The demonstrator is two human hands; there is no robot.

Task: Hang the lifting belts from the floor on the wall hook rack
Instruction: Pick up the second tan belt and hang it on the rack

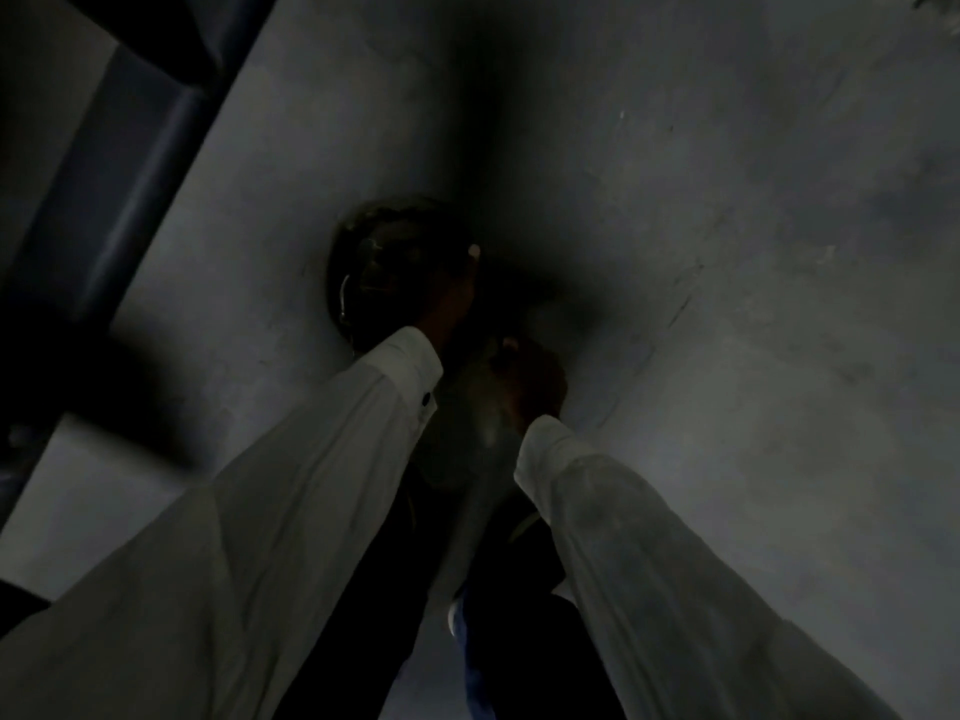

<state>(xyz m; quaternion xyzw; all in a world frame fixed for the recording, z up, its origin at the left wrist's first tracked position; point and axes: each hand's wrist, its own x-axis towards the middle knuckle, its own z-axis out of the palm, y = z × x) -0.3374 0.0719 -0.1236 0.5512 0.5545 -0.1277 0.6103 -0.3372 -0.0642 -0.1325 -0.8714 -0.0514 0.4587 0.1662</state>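
The scene is very dark. A dark lifting belt (358, 262) curves in a loop against the grey wall (727, 252) at centre. My left hand (447, 298), in a white sleeve, reaches up and grips the belt's upper part. My right hand (524, 381) is closed just below and to the right, holding a dark strap of the belt (493, 511) that hangs down between my arms. The hook rack is hidden in the shadow behind my hands.
A dark padded edge or frame (130, 163) runs diagonally along the left side. A blue and white item (462, 631) shows low between my sleeves. The grey wall stretches bare to the right.
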